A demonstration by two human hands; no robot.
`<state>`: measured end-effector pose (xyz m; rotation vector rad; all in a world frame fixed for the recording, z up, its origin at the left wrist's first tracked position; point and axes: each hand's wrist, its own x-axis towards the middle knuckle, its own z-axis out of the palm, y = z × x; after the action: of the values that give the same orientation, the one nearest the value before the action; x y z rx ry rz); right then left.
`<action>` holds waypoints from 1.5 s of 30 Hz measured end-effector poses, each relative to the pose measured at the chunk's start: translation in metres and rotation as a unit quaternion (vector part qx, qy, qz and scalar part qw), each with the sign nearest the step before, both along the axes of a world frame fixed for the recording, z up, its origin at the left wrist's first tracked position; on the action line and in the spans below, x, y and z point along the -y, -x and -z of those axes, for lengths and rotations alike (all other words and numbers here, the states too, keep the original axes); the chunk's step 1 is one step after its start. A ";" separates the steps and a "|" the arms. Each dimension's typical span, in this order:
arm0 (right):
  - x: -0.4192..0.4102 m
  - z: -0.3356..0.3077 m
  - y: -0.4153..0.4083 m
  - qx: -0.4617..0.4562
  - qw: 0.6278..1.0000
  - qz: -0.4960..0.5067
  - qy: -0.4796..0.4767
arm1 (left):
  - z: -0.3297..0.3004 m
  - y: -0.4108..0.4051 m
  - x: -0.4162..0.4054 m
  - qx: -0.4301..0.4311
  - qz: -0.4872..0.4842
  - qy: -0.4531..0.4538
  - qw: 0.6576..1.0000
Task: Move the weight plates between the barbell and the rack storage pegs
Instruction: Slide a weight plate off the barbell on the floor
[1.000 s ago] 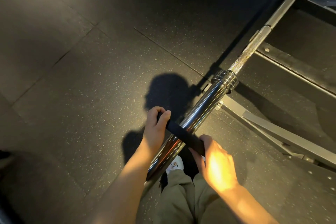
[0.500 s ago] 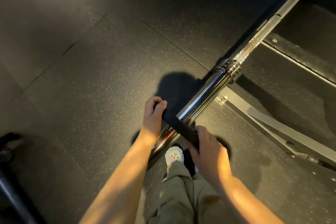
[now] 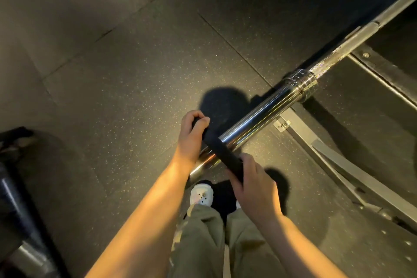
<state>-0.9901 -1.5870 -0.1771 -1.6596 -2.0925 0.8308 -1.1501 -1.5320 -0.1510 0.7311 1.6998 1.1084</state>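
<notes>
My left hand and right hand each curl fingers around a black collar straddling the bare barbell sleeve, whose long axis runs up-right away from me; no plates in view.

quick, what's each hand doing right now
Left hand: gripping one end of the black plate on the barbell sleeve.
Right hand: gripping the plate's other end.

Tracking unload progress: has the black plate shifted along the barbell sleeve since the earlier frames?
Yes. The black plate has slid away from the sleeve collar, toward the barbell's free end.
</notes>
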 end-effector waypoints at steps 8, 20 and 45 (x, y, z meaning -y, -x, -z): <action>0.029 0.000 0.031 -0.037 0.998 0.041 0.040 | 0.012 0.032 0.017 0.017 0.020 0.045 0.999; 0.044 -0.004 0.036 0.032 0.998 0.062 0.003 | 0.010 0.045 0.038 -0.027 0.089 0.012 0.996; 0.080 -0.021 0.075 -0.049 0.972 0.028 0.228 | 0.003 0.092 0.102 0.012 0.086 0.041 0.995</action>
<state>-1.0647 -1.6672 -0.1563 -1.8376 -1.8712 1.4255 -1.2418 -1.6342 -0.1541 0.7943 1.6199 0.9192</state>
